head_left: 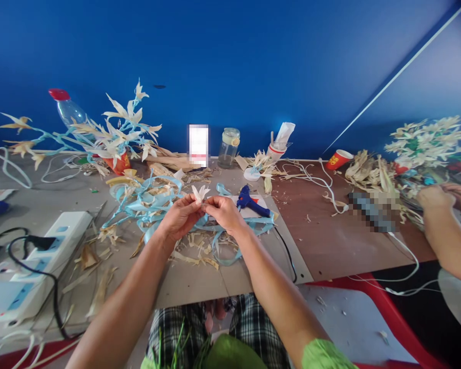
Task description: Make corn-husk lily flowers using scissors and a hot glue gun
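Observation:
Between my fingertips, over the middle of the table, is a small pale corn-husk flower (200,194). My left hand (183,215) pinches it near its base from the left. Close against it, my right hand (223,211) has its fingers pinched at the flower's lower end; what exactly lies in those fingers is too small to make out. Light blue ribbon (225,251) loops below and around both hands. A blue hot glue gun (253,202) lies just right of my right hand. Husk scraps (195,248) are strewn beneath my wrists.
Left stand a power strip (57,251) with cords and a husk-flower arrangement (125,128) in a red cup. Behind are a lit phone (198,143) and a glass jar (229,148). At right, a co-worker's hands (440,200) are near dried husks (369,171) and a tipped red cup (338,159).

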`<state>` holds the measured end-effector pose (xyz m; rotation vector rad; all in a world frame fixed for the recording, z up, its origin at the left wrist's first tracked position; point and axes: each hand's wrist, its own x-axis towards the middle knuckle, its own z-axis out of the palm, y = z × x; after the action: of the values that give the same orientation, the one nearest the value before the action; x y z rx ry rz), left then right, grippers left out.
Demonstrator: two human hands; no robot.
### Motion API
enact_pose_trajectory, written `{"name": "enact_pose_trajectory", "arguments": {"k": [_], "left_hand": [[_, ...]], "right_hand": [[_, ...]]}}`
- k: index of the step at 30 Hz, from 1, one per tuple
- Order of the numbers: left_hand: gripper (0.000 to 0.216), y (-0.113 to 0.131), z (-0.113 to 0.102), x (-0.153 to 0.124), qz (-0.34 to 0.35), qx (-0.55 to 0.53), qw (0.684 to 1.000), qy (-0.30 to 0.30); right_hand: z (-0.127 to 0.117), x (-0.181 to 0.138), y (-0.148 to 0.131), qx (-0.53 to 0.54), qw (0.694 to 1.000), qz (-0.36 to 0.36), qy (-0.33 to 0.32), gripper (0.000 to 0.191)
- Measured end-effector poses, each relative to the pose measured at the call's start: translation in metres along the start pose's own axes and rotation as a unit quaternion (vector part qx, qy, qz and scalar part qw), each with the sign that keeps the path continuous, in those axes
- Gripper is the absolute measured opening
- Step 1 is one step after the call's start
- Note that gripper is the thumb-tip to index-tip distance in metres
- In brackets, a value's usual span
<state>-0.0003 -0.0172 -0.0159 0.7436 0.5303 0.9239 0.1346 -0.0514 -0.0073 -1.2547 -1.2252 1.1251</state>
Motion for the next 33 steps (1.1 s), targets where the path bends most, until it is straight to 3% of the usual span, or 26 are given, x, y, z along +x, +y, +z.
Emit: {"name": "enact_pose_trajectory", "arguments": {"k": [4, 12, 17, 24, 29, 33], "left_hand": [[0.011, 0.0, 0.004, -0.002, 0.004, -0.051, 0.999, -0.013], [0.013, -0.004, 0.0, 0.0, -0.011, -0.028, 1.0, 0.001], [0.01, -0.004, -0.002, 0.0, -0.015, -0.035, 0.999, 0.008], [0.012, -0.005, 0.002, 0.0, -0.012, -0.038, 0.999, 0.008], [0.009, -0.001, 0.005, -0.001, -0.007, -0.022, 1.0, 0.015], [0.007, 0.0, 0.008, -0.003, -0.014, -0.009, 1.0, 0.014]], "right_hand": [[-0.002, 0.0, -0.001, 0.042, 0.999, 0.003, 0.012, 0.014], [-0.001, 0.001, -0.001, 0.052, 0.999, -0.005, -0.016, 0.01], [-0.001, 0.001, -0.002, -0.05, 0.999, -0.017, 0.01, 0.011], [0.005, -0.006, -0.001, -0.218, 0.973, -0.062, 0.045, 0.008], [0.011, -0.014, -0.003, -0.259, 0.958, -0.108, 0.053, 0.003], [0.011, -0.018, -0.005, -0.253, 0.954, -0.141, 0.07, 0.013]]}}
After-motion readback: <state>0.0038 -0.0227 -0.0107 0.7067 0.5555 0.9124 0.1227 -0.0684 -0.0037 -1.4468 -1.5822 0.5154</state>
